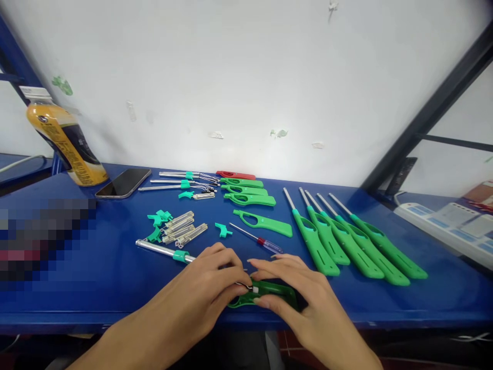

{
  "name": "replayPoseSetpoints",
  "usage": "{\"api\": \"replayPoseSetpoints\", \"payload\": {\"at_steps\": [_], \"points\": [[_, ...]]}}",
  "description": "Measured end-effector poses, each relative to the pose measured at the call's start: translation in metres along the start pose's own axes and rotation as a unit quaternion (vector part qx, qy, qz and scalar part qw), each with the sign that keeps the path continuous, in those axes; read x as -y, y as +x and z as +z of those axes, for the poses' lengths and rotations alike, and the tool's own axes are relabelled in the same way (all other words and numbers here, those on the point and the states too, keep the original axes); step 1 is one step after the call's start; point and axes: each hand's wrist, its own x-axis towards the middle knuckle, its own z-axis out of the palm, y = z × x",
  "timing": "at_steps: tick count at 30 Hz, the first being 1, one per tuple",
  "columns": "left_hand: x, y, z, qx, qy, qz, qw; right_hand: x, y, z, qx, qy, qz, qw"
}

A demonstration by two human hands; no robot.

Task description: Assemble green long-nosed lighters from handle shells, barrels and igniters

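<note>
My left hand (213, 280) and my right hand (292, 290) meet near the front edge of the blue table (115, 288). Both pinch a green lighter handle half (269, 294) that lies flat between them. A thin wire and a small white part (254, 289) show at my left fingertips, over the handle. A metal tube with a teal collar (162, 251) runs left from under my left hand. A small screwdriver with a red and clear grip (259, 240) lies just beyond my hands.
Several finished green long-nose lighters (346, 241) lie in a row at the right. Loose green handle halves (246, 192), metal tubes (177, 181), teal triggers (158, 220) and metal inserts (181, 228) lie behind. A phone (123, 183) and a yellow bottle (65, 139) stand at the back left.
</note>
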Motion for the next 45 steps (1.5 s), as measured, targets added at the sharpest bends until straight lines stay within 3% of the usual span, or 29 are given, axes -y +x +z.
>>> {"api": "replayPoseSetpoints", "payload": {"at_steps": [7, 11, 16, 33, 37, 45], "points": [[-0.002, 0.0, -0.005, 0.047, 0.065, 0.025, 0.997, 0.005, 0.002, -0.004, 0.022, -0.028, -0.005, 0.999], [-0.001, -0.001, -0.006, 0.043, 0.041, 0.033, 0.998, 0.004, 0.002, -0.004, 0.038, -0.031, 0.005, 0.999], [-0.002, -0.004, -0.006, 0.039, -0.007, 0.02, 0.999, 0.004, 0.005, -0.002, 0.027, -0.011, 0.016, 0.999], [-0.01, -0.007, -0.002, 0.071, 0.074, -0.005, 0.995, 0.005, 0.004, -0.001, 0.027, 0.02, 0.018, 0.999], [-0.009, -0.006, -0.001, 0.067, 0.081, 0.008, 0.994, 0.006, 0.004, 0.0, 0.019, 0.028, 0.018, 0.999], [-0.011, -0.003, 0.0, 0.102, 0.07, -0.027, 0.992, 0.007, 0.003, -0.002, 0.025, 0.037, 0.026, 0.999]]}}
